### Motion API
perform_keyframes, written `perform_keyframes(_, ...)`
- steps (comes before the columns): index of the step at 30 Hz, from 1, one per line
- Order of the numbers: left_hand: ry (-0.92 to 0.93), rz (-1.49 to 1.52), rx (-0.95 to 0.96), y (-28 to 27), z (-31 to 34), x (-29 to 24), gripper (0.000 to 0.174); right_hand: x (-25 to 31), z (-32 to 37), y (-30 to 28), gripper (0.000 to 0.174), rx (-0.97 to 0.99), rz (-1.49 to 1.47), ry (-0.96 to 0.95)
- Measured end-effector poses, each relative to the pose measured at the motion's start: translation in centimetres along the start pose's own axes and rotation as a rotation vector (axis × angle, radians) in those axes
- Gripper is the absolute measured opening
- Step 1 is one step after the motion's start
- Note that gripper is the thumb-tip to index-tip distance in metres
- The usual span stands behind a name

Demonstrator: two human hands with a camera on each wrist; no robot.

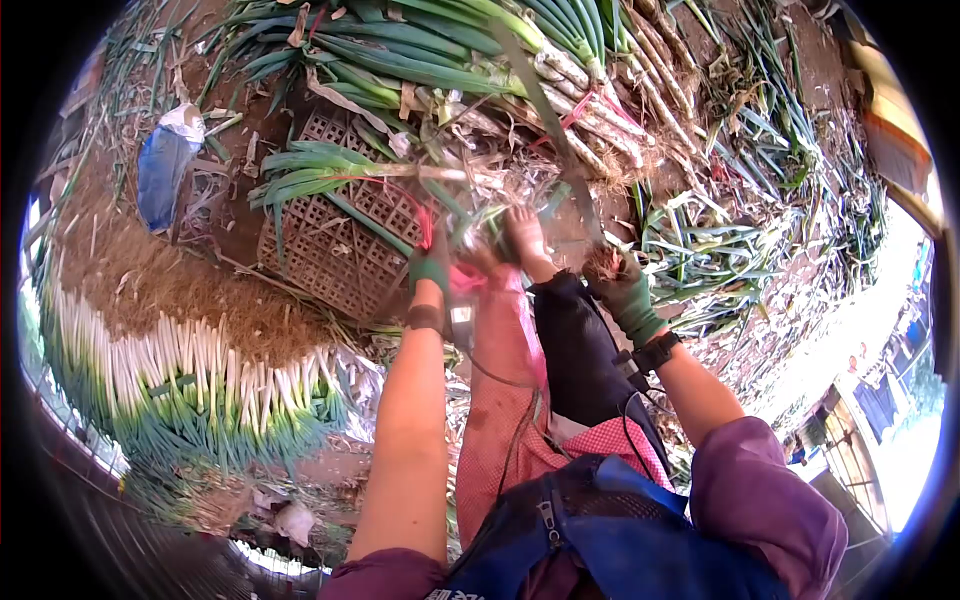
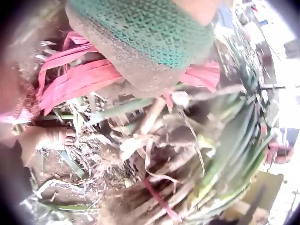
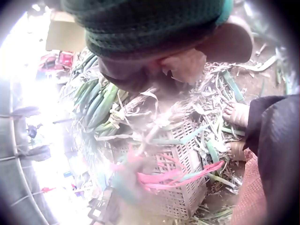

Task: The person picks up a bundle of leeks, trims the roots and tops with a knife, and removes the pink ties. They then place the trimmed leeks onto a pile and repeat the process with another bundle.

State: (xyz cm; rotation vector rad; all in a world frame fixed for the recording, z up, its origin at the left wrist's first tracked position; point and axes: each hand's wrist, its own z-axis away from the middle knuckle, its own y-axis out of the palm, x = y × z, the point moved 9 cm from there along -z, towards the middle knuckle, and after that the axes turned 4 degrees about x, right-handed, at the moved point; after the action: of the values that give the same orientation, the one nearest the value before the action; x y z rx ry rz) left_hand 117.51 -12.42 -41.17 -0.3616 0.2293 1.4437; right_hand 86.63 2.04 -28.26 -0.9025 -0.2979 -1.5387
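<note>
My left hand (image 1: 430, 268), in a green glove, grips pink plastic strips (image 2: 77, 77) that trail out on both sides of it. A leek bundle (image 1: 320, 165) lies on the upturned crate in front, and a thin pink strand runs from it towards that hand. My right hand (image 1: 628, 298), gloved alike, is curled round a brown fibrous root tuft (image 1: 603, 262) beside the right knee. A long flat grey-green strip (image 1: 545, 105) slants up and away from this hand; I cannot tell whether it is held. Pale dry material (image 3: 185, 65) shows under the right palm.
A brown plastic crate (image 1: 335, 235) stands before my feet. Tied leeks (image 1: 590, 110) are heaped beyond it. Cleaned leeks (image 1: 200, 385) lie in a row at left, near a blue-and-white bag (image 1: 168, 170). Leaf trimmings (image 1: 720, 245) cover the ground at right. A bare foot (image 1: 527, 240) is between my hands.
</note>
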Motion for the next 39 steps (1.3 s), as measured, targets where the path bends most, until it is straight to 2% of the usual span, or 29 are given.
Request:
perform_keyframes(1, 0.111, -0.019, 0.018, 0.9, 0.5, -2.3, 0.020, -1.7, 0.2, 0.0, 0.030, 0.005, 0.027, 0.024)
perform_keyframes(2, 0.225, -0.037, 0.036, 1.9, 1.2, -4.8, 0.022, -3.2, 1.1, -0.9, 0.032, -0.074, 0.032, 0.029)
perform_keyframes(3, 0.257, -0.080, 0.067, 3.2, 1.9, -6.9, 0.024, -4.6, 2.8, -1.9, 0.033, -0.155, 0.035, 0.035)
perform_keyframes(5, 0.324, -0.165, 0.128, 6.0, 3.0, -10.4, 0.029, -6.5, 5.6, -5.1, 0.034, -0.190, 0.113, 0.150)
perform_keyframes(6, 0.295, -0.146, 0.173, 7.4, 1.3, -9.7, 0.028, -7.4, 7.1, -6.7, 0.035, -0.204, 0.150, 0.208)
perform_keyframes(7, 0.360, -0.254, 0.193, 9.3, 1.0, -10.4, 0.027, -7.6, 7.6, -8.2, 0.033, -0.222, 0.209, 0.238)
perform_keyframes(9, 0.494, -0.449, 0.219, 13.6, 1.6, -12.0, 0.027, -6.7, 8.1, -11.3, 0.027, -0.254, 0.366, 0.274)
perform_keyframes(10, 0.469, -0.614, 0.221, 15.5, 2.4, -12.9, 0.032, -4.5, 7.5, -12.6, 0.025, -0.255, 0.507, 0.247)
perform_keyframes(12, 0.550, -0.647, 0.300, 19.2, -2.7, -10.3, 0.033, -1.1, 6.2, -14.7, 0.021, -0.253, 0.737, 0.193)
perform_keyframes(13, 0.575, -0.888, 0.231, 20.8, -0.1, -12.2, 0.031, -0.5, 5.4, -15.7, 0.022, -0.238, 0.796, 0.225)
perform_keyframes(16, 0.533, -0.818, 0.263, 24.2, -4.0, -10.3, 0.030, 1.7, 3.7, -18.1, 0.022, -0.225, 0.920, 0.110)
perform_keyframes(18, 0.482, -0.741, 0.244, 25.3, -7.6, -8.5, 0.029, 2.3, 3.8, -19.6, 0.022, -0.215, 0.980, 0.083)
perform_keyframes(19, 0.456, -0.715, 0.243, 25.5, -7.5, -8.8, 0.028, 2.3, 3.8, -20.0, 0.021, -0.212, 1.010, 0.083)
perform_keyframes(21, 0.496, -0.862, 0.210, 25.5, -6.5, -9.3, 0.026, 1.9, 3.6, -20.6, 0.021, -0.200, 1.030, 0.087)
perform_keyframes(22, 0.446, -0.854, 0.230, 25.7, -5.1, -9.9, 0.026, 2.3, 3.2, -20.5, 0.020, -0.196, 1.029, 0.063)
perform_keyframes(28, 0.533, -0.881, 0.204, 26.5, -3.6, -7.9, 0.041, 5.0, -3.9, -17.1, 0.017, -0.208, 0.953, -0.063)
perform_keyframes(30, 0.527, -0.876, 0.098, 26.1, -1.2, -9.2, 0.041, 4.4, -7.3, -16.0, 0.019, -0.222, 0.943, -0.086)
perform_keyframes(34, 0.744, -0.801, -0.104, 25.6, -1.2, -11.1, 0.038, 3.5, -11.3, -12.9, 0.018, -0.116, 0.849, -0.013)
perform_keyframes(37, 0.614, -0.926, -0.276, 26.0, -0.5, -11.5, 0.040, 3.9, -11.1, -12.9, 0.018, -0.040, 0.787, -0.002)
perform_keyframes(38, 0.443, -0.839, -0.210, 26.0, -1.7, -10.8, 0.042, 4.6, -10.1, -13.0, 0.019, -0.032, 0.779, -0.022)
perform_keyframes(39, 0.440, -0.860, -0.222, 26.1, -2.1, -10.9, 0.043, 5.3, -8.8, -13.2, 0.019, -0.026, 0.770, -0.042)
